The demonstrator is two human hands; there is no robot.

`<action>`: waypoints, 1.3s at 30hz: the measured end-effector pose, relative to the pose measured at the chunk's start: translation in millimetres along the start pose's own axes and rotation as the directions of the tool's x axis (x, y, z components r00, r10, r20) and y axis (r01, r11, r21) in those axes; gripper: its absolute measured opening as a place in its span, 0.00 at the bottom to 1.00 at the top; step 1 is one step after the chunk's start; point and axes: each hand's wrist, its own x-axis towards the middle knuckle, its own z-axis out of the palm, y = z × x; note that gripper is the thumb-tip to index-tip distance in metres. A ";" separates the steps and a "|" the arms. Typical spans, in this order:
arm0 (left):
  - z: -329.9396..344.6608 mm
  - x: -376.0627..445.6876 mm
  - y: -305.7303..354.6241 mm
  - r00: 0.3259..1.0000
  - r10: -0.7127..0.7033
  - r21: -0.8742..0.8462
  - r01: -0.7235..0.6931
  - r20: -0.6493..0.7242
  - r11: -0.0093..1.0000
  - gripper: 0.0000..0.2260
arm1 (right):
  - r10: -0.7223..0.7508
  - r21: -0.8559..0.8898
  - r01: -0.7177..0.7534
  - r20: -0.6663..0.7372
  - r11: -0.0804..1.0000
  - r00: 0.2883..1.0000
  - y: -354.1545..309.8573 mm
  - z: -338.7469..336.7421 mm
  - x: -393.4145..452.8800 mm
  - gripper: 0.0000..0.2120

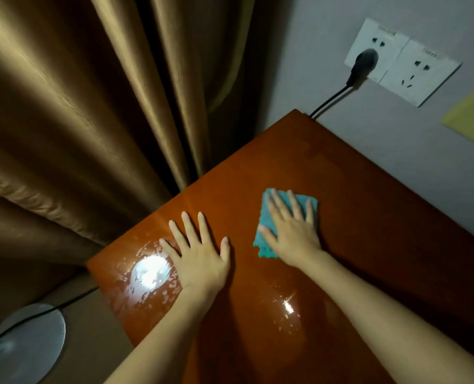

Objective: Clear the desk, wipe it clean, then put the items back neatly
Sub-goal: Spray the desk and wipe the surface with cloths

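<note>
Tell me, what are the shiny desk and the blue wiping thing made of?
The desk looks like wood with a glossy reddish-brown varnish, since lamp glare mirrors off it; it could be laminate. The cloth under the right hand looks like soft teal microfibre: fuzzy surface, wavy edge.

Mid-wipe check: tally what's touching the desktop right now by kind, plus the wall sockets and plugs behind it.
Hands flat on the desk: 2, left hand and right hand
Teal cloth under the right hand: 1
Wall socket plates: 2, and
Black plug in the left plate: 1
Total: 6
</note>
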 end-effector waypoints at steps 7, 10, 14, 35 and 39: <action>-1.6 5.4 5.4 1.000 -0.009 -0.015 0.009 0.013 1.000 0.38 | -0.284 -0.092 0.290 0.071 0.953 0.956 80.9 8.1 -36.2 0.32; 0.0 4.9 7.2 0.999 0.006 -0.037 -0.007 -0.039 0.999 0.36 | -0.028 -0.037 0.027 -0.028 0.999 0.999 100.7 -1.7 -10.7 0.36; 1.4 5.6 8.4 0.999 0.000 -0.023 -0.001 -0.046 1.000 0.35 | 0.394 0.109 -0.390 -0.015 0.914 0.919 74.3 -12.5 44.8 0.32; 0.3 62.3 108.2 0.997 0.069 -0.017 -0.070 -0.029 0.997 0.35 | 0.434 0.179 -0.419 -0.051 0.890 0.900 94.8 -18.7 88.6 0.32; 4.8 64.4 111.5 0.997 0.065 -0.002 -0.066 -0.037 0.998 0.36 | 0.117 0.059 -0.114 -0.046 0.992 0.992 89.0 -16.5 72.4 0.33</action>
